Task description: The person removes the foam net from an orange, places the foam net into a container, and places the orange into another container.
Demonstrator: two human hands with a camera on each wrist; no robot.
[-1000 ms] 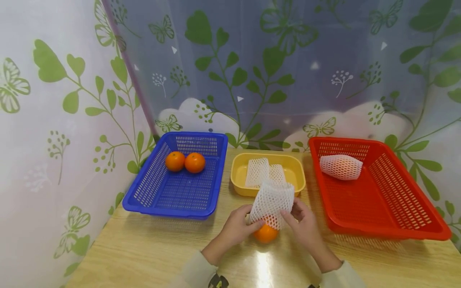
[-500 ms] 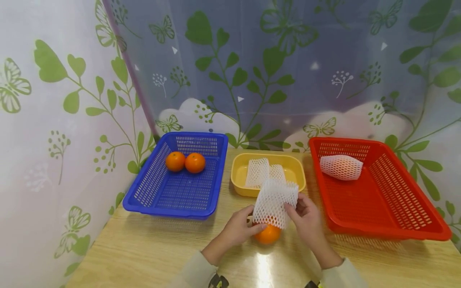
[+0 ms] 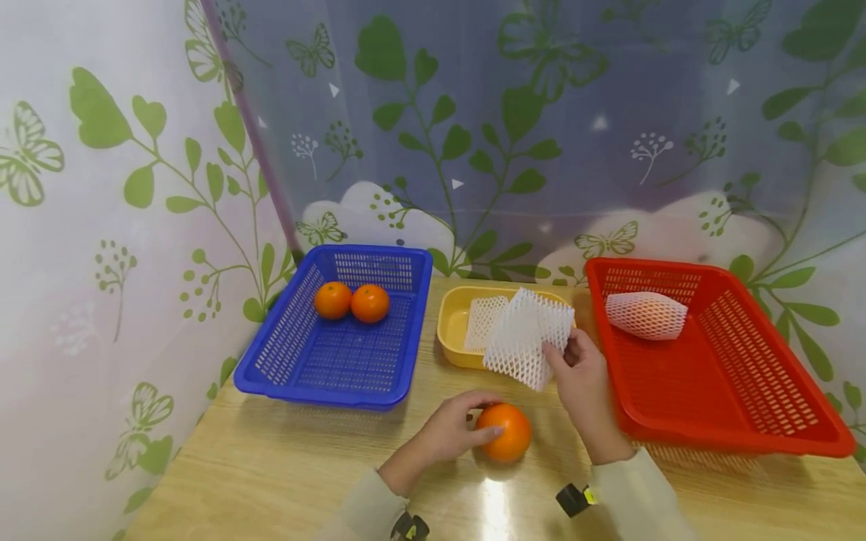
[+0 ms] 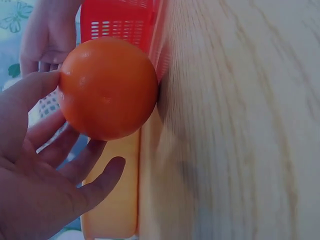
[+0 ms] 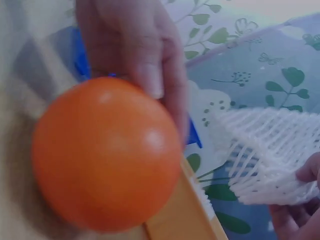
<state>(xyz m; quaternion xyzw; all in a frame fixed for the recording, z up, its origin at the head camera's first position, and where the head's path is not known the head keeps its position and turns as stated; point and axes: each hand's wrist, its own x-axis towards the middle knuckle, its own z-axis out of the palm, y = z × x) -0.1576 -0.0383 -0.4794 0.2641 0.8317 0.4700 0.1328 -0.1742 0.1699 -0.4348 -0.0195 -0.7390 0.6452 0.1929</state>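
An orange [image 3: 506,433] rests on the wooden table in front of me. My left hand [image 3: 446,427] holds it from the left, thumb on the near side and fingers behind. In the left wrist view the thumb and fingertips of that hand [image 4: 45,170] touch the orange's side [image 4: 107,90]. My right hand [image 3: 583,379] pinches a white foam net sleeve [image 3: 524,338] by its right edge. The sleeve hangs flat above the front rim of the yellow tray [image 3: 452,323], apart from the orange. The right wrist view shows the sleeve's mesh end [image 5: 265,150] spread a little.
More white foam net [image 3: 482,319] lies in the yellow tray. To the left, a blue basket [image 3: 318,394] contains two oranges [image 3: 352,302]. The red basket [image 3: 717,436] on the right holds an orange in a net sleeve [image 3: 646,315]. A patterned curtain stands behind.
The foam net sleeve has come away from the orange, moving up and right in my right hand. My left hand has let go of the sleeve and stays on the orange.
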